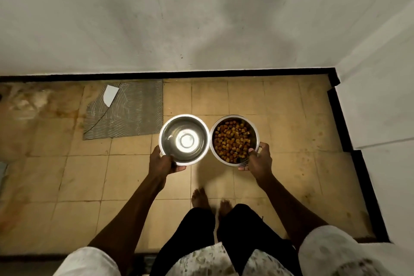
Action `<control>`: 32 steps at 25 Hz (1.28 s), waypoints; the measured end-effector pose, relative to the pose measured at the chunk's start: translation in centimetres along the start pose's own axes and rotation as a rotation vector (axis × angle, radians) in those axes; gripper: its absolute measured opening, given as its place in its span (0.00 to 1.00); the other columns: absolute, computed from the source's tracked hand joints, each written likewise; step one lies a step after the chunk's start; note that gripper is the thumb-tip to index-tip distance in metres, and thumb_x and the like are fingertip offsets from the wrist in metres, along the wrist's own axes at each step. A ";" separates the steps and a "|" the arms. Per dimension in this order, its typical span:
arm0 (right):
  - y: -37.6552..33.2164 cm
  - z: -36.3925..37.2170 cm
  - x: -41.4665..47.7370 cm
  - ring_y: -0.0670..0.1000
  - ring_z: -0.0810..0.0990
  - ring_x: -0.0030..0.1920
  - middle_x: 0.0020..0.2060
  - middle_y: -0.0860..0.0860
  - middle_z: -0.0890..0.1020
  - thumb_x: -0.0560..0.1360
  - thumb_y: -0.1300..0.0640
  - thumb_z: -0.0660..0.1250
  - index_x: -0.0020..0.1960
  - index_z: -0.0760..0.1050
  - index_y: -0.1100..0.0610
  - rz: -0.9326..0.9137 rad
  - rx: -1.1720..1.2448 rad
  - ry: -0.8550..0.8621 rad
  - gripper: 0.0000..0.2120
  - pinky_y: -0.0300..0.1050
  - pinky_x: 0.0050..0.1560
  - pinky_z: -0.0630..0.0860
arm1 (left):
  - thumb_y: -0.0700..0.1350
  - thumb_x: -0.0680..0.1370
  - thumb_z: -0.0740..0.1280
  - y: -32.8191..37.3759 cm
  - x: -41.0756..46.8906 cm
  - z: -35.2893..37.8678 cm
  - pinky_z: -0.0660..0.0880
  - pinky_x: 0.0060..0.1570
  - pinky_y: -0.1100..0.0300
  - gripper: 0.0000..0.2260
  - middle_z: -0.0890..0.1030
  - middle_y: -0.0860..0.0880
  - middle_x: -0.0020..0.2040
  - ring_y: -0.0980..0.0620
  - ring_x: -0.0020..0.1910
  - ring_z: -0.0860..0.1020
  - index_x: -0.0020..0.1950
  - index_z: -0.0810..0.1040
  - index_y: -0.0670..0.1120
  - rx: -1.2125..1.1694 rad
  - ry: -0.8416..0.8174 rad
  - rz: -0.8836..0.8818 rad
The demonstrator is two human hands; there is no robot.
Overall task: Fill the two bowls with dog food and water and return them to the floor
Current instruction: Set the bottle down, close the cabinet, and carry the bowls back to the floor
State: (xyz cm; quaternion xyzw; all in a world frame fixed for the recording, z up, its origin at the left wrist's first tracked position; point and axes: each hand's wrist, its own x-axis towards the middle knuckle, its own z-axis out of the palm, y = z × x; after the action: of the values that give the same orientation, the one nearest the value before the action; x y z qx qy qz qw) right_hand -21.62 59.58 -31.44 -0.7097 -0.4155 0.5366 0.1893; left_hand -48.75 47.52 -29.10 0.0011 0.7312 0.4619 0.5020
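Note:
Two steel bowls are held side by side above the tiled floor, their rims touching. The left bowl point(184, 139) holds clear water with a bright glare at its centre. My left hand point(161, 162) grips its near rim. The right bowl point(234, 140) is full of brown dog food pieces. My right hand point(258, 159) grips its near-right rim, thumb inside the edge. Both arms reach forward from the bottom of the view.
Beige floor tiles point(289, 132) run to a white wall point(201, 18) with a black skirting strip. A grey patch where a tile is missing point(134, 112), with a white shard on it, lies left of the bowls. My bare feet point(210, 200) stand behind the bowls. A wall corner juts in at right.

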 end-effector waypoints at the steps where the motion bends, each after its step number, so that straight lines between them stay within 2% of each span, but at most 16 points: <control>1: 0.3 1.4 2.1 0.67 0.84 0.54 0.64 0.60 0.75 0.84 0.63 0.61 0.73 0.65 0.56 0.013 0.003 0.001 0.18 0.54 0.31 0.85 | 0.27 0.75 0.68 -0.1 2.5 0.4 0.85 0.42 0.43 0.23 0.85 0.40 0.57 0.36 0.48 0.87 0.64 0.78 0.49 0.003 0.009 -0.005; 4: 2.4 5.6 9.5 0.63 0.84 0.50 0.62 0.57 0.74 0.85 0.63 0.61 0.74 0.64 0.57 0.006 0.025 -0.017 0.19 0.49 0.28 0.84 | 0.28 0.75 0.69 -1.9 10.7 1.6 0.85 0.41 0.45 0.22 0.86 0.38 0.56 0.32 0.50 0.86 0.64 0.78 0.49 -0.025 0.007 -0.012; 8: 8.6 11.9 22.4 0.55 0.82 0.45 0.61 0.55 0.73 0.84 0.63 0.61 0.73 0.64 0.57 0.000 -0.018 0.004 0.18 0.46 0.27 0.83 | 0.27 0.76 0.69 -7.2 24.2 4.4 0.85 0.41 0.46 0.25 0.85 0.39 0.57 0.36 0.47 0.87 0.70 0.75 0.46 -0.044 0.004 -0.013; 11: 14.0 16.3 31.3 0.59 0.83 0.49 0.62 0.55 0.74 0.84 0.62 0.62 0.72 0.65 0.56 0.021 -0.029 0.033 0.18 0.52 0.30 0.85 | 0.26 0.77 0.66 -12.3 34.0 6.7 0.86 0.42 0.46 0.27 0.85 0.41 0.58 0.40 0.46 0.88 0.73 0.73 0.46 -0.063 -0.015 -0.017; 13: 17.3 19.1 36.0 0.64 0.83 0.54 0.62 0.56 0.73 0.84 0.62 0.62 0.72 0.65 0.56 0.031 -0.012 0.035 0.18 0.51 0.29 0.85 | 0.26 0.77 0.66 -15.2 39.3 7.9 0.86 0.43 0.45 0.26 0.85 0.41 0.58 0.40 0.47 0.88 0.73 0.73 0.46 -0.089 -0.020 -0.020; 15: 20.4 21.7 40.5 0.65 0.83 0.54 0.62 0.56 0.73 0.83 0.62 0.62 0.71 0.66 0.56 0.025 0.012 0.039 0.17 0.50 0.27 0.84 | 0.26 0.78 0.66 -18.1 44.3 8.9 0.86 0.42 0.45 0.26 0.84 0.42 0.58 0.39 0.48 0.87 0.72 0.73 0.45 -0.108 -0.026 -0.029; 17: 22.7 23.7 44.3 0.64 0.84 0.50 0.63 0.57 0.74 0.83 0.62 0.62 0.71 0.66 0.55 0.036 0.008 0.046 0.17 0.56 0.32 0.85 | 0.26 0.77 0.65 -20.5 48.4 9.6 0.86 0.39 0.46 0.25 0.84 0.41 0.57 0.38 0.48 0.87 0.71 0.72 0.43 -0.129 -0.005 -0.050; 21: 25.9 26.3 49.6 0.61 0.86 0.40 0.60 0.57 0.74 0.83 0.62 0.60 0.72 0.65 0.56 0.025 0.038 0.059 0.18 0.53 0.29 0.84 | 0.27 0.77 0.67 -24.4 54.2 10.3 0.85 0.36 0.50 0.19 0.85 0.38 0.57 0.38 0.47 0.86 0.64 0.76 0.45 -0.143 0.015 -0.045; 23: 26.8 27.2 51.3 0.66 0.86 0.43 0.62 0.59 0.75 0.83 0.62 0.60 0.71 0.65 0.55 0.013 0.074 0.056 0.18 0.52 0.28 0.84 | 0.28 0.77 0.69 -25.7 55.9 10.6 0.85 0.37 0.49 0.18 0.85 0.39 0.55 0.40 0.45 0.87 0.60 0.77 0.46 -0.165 0.012 -0.049; 26: 28.2 28.5 52.9 0.70 0.85 0.49 0.65 0.61 0.73 0.83 0.61 0.60 0.70 0.65 0.52 0.015 0.094 0.048 0.17 0.52 0.29 0.84 | 0.25 0.75 0.68 -26.8 57.4 10.8 0.86 0.38 0.48 0.23 0.85 0.37 0.55 0.41 0.40 0.88 0.67 0.74 0.42 -0.177 0.018 -0.060; 30: 28.8 29.2 53.5 0.70 0.85 0.51 0.67 0.61 0.73 0.83 0.61 0.60 0.70 0.65 0.52 -0.007 0.107 0.025 0.17 0.54 0.30 0.84 | 0.25 0.75 0.68 -26.8 57.9 11.2 0.86 0.37 0.50 0.19 0.85 0.37 0.53 0.37 0.46 0.87 0.61 0.77 0.43 -0.168 0.016 -0.035; 32: 28.9 29.1 53.9 0.69 0.85 0.50 0.67 0.60 0.73 0.83 0.60 0.61 0.71 0.65 0.53 -0.019 0.110 0.008 0.17 0.53 0.30 0.84 | 0.25 0.75 0.69 -26.7 57.8 11.6 0.85 0.35 0.52 0.19 0.85 0.38 0.52 0.38 0.47 0.86 0.62 0.77 0.43 -0.158 0.003 -0.018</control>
State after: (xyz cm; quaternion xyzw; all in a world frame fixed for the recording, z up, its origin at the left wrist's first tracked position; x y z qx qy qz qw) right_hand -32.90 80.31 -94.95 -0.6964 -0.3913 0.5539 0.2349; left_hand -56.60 66.92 -90.38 -0.0461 0.6932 0.5136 0.5035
